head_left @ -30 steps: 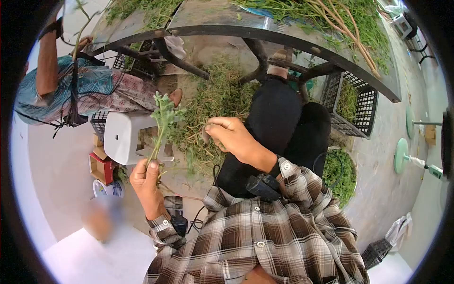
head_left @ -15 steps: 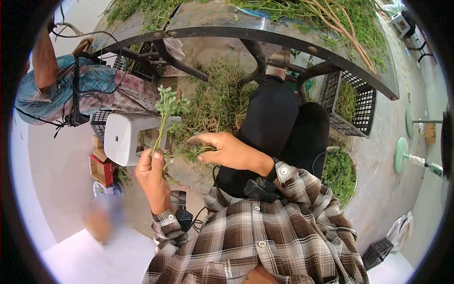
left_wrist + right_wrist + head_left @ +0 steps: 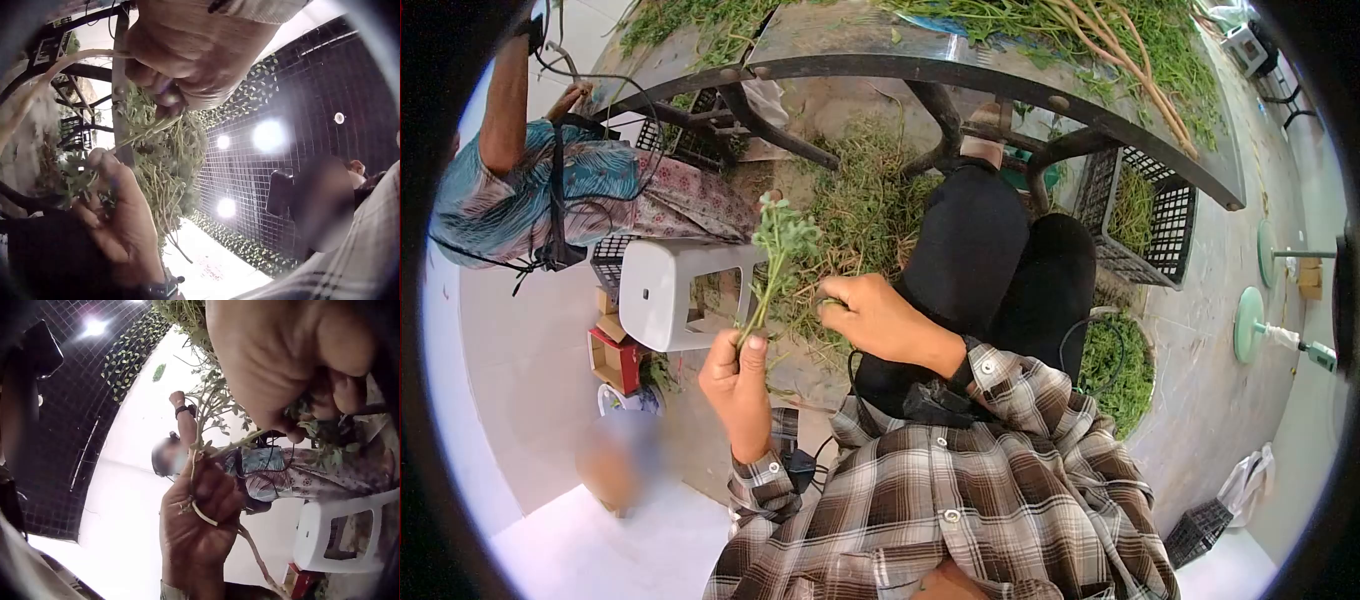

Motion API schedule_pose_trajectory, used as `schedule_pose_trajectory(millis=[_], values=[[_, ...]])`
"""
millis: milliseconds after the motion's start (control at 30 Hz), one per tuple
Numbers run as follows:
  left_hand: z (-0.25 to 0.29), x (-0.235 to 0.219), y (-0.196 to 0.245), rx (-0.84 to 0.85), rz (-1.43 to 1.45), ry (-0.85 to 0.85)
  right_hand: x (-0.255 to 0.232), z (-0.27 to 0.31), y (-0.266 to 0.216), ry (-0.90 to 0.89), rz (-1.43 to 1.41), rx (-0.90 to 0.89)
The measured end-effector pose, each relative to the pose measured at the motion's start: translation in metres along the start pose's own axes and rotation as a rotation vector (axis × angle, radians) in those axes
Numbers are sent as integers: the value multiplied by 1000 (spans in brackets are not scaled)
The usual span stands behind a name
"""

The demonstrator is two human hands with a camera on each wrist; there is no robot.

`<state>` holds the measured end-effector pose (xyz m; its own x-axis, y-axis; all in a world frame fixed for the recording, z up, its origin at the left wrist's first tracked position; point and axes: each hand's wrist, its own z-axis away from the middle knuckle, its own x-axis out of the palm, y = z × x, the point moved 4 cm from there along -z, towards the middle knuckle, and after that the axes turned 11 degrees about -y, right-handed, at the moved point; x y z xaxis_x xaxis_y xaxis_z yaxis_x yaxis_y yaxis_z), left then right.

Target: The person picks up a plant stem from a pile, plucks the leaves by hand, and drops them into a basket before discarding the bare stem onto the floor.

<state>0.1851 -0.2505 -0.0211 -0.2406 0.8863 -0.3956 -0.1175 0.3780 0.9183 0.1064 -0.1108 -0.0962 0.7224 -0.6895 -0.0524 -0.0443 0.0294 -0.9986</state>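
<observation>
Upright in my left hand (image 3: 738, 390) is a small bunch of leafy green stems (image 3: 778, 250), pinched low between thumb and fingers. The right wrist view shows that same left hand (image 3: 200, 528) with pale cut stem ends sticking out of its grip. My right hand (image 3: 885, 318) is just to the right of it, fingers curled. In the left wrist view a side stem (image 3: 140, 134) runs between the hands, and the right hand (image 3: 122, 219) pinches its leafy end. Part of that sprig is hidden behind the right fingers (image 3: 315, 403).
Greens and long stems lie on the dark-edged table (image 3: 840, 45). Loose greens cover the floor (image 3: 860, 200) below. Around are a white stool (image 3: 655, 290), a black crate (image 3: 1170, 235) with stems, a round container of greens (image 3: 1115, 370) and another person (image 3: 550, 185) at left.
The left hand has shifted right with its bunch. The right hand reached across to the stems with fingers extended, then curled them in and drew back slightly.
</observation>
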Motion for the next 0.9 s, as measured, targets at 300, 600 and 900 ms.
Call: schedule_pose_trajectory(millis=[300, 600, 900], values=[[7, 4, 1, 45, -83, 5, -2, -2, 10, 35, -408, 220], [6, -31, -3, 14, -22, 116, -14, -3, 5, -62, -917, 198], [-3, -12, -12, -29, -177, -31, -13, 4, 14, -5, -798, 264]])
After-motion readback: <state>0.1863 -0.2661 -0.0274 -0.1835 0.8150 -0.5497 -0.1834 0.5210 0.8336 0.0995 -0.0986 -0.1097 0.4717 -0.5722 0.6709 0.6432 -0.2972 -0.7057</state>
